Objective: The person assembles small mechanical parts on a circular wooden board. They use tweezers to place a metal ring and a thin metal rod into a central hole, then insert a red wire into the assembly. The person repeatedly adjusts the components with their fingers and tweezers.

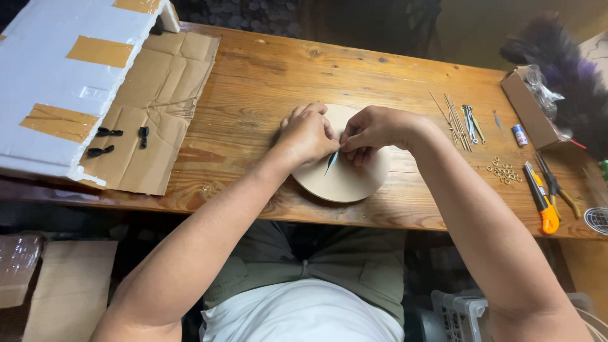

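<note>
On the near middle of the brown wooden table [266, 76], both hands meet over a round, pale wooden disc [345, 180]. The left hand [307, 134] and right hand [373, 130] pinch their fingertips together on a thin, pointed grey sliver [332, 162] hanging between them above the disc.

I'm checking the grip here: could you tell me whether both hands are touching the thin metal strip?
Touching. The head view shows the left hand and right hand pinching the strip's upper end.

tan round board [345, 180] – orange-handled knife [543, 199] – white foam sheet [57, 69], brown tape strips [100, 50] – purple feathers [563, 57]
</note>
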